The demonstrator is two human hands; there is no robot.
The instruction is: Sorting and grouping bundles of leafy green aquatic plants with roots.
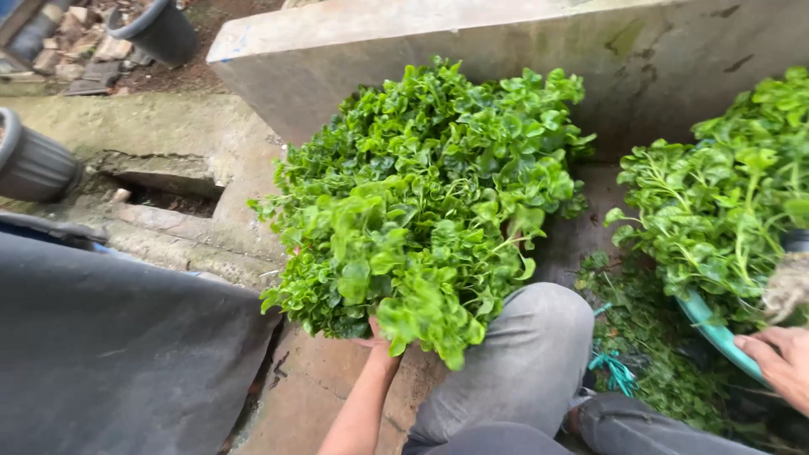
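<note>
Leafy green vegetables in a large, dense bunch (pixel 425 202) fill the middle of the view, held up off the concrete ground just in front of a grey concrete slab wall (pixel 506 50). The left hand (pixel 375 341) supports the bunch from underneath at its near edge; its fingers are buried in the leaves, so I cannot tell how tightly its grip is closed. The right hand (pixel 779 362) rests at the near right on the rim of a teal plastic basin (pixel 716 333), fingers curled loosely, holding nothing that shows. A second heap of long-stemmed greens (pixel 725 202) lies in that basin, well apart from the bunch.

Holding such a bulky bunch by one hand from below looks unsteady. It would be better carried with the palm spread wide under the stems, close above the grey-trousered knee (pixel 531 337), so loose stalks do not slide out onto the scraps (pixel 640 345) on the ground.
</note>
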